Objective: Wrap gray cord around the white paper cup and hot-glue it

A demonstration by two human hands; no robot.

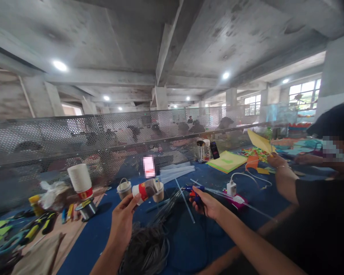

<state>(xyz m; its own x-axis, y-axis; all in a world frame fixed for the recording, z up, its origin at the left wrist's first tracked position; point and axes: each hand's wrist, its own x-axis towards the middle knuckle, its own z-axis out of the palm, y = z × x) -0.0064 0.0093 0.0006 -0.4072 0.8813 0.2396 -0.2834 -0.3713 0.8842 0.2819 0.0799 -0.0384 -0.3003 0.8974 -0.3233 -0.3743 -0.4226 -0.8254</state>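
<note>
The blue-covered bench spreads under both hands, with a mesh screen beyond them and a grey cord bundle just below the left hand. That hand is clasped round a paper cup, held on its side above the bench; it looks light and easily crushed, so the firmer rim end seems the safest hold. The right hand is clenched on a glue gun, beside a co-worker's hand with yellow paper.

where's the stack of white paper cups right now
In the head view, the stack of white paper cups stands upside down at the left, before the perforated metal screen, beside a crumpled plastic bag.
</note>
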